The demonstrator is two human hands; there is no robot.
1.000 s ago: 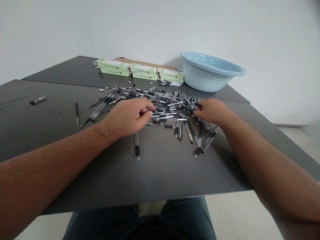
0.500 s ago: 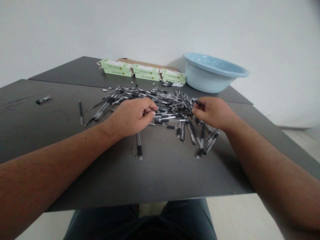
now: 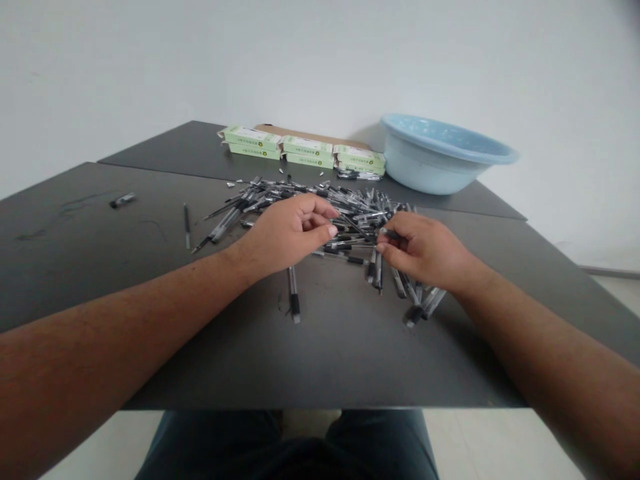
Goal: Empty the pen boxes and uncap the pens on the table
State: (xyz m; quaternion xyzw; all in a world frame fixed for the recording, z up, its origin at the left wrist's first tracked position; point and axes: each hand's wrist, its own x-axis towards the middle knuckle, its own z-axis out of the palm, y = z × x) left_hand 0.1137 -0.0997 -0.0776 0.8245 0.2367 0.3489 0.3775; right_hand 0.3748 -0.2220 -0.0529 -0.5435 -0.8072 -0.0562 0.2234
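Observation:
Pens with clear barrels and black grips lie in a loose pile at the middle of the dark table. My left hand hovers at the pile's near left side, fingers loosely curled, thumb and forefinger apart with nothing visible between them. My right hand is closed on a pen; most of that pen is hidden by the fingers. Between my hands, a thin dark pen slants over the pile; I cannot tell whether anything touches it. A single pen points towards me below my left hand.
Green and white boxes stand stacked in three groups at the back, with a few pens before them. A light blue basin stands at the back right. Stray pens and a short clear-and-black piece lie to the left.
My right hand has moved left and nearer to me with the pen, closer to my left hand. The left thumb and forefinger have parted a little. The whole view has shifted slightly.

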